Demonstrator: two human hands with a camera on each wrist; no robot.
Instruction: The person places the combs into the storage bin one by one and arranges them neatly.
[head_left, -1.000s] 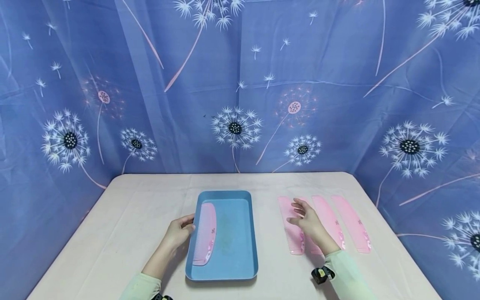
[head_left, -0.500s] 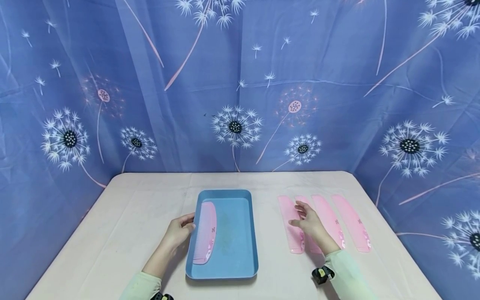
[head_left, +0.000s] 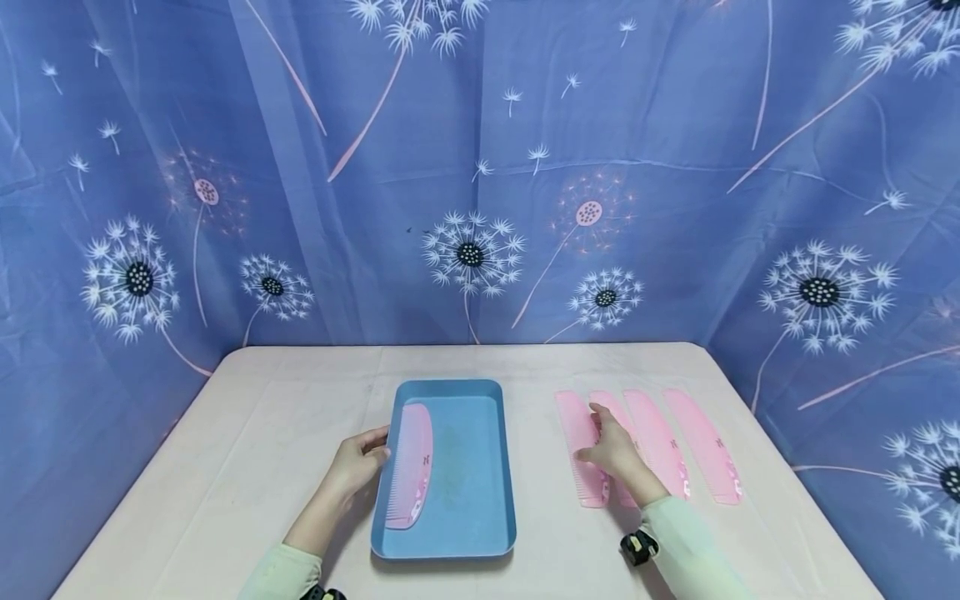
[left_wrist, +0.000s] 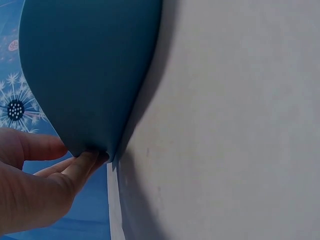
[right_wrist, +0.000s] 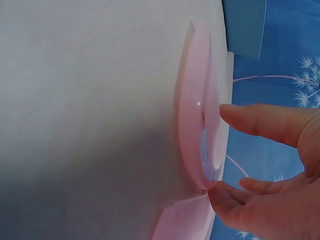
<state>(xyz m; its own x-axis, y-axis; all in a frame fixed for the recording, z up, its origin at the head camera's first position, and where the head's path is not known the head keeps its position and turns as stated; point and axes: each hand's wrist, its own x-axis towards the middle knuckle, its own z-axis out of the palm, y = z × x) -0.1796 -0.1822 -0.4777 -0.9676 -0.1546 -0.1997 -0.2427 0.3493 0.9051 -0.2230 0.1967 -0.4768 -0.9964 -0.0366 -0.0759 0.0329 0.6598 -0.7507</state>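
Observation:
In the head view my left hand (head_left: 356, 463) grips the left side of the blue rectangular tray (head_left: 472, 533), thumb at the rim and fingers along the outer wall. One pink translucent comb (head_left: 415, 467) lies inside the tray, along its left side. My right hand (head_left: 613, 448) is low over the leftmost comb (head_left: 591, 490) on the table. In the right wrist view the thumb and fingers stand apart on either side of a comb (right_wrist: 192, 105), fingertips right at its edge. A second comb (head_left: 617, 405) is partly covered by this hand.
Farther right on the pale tabletop (head_left: 315, 375) lie a third comb (head_left: 660, 442) and a fourth one (head_left: 703, 446), side by side. A blue curtain (head_left: 360, 275) with dandelion prints surrounds the table's back and sides.
My right hand has dipped slightly and its fingers have drawn nearer to the leftmost comb. My left hand, the tray and the combs look unmoved.

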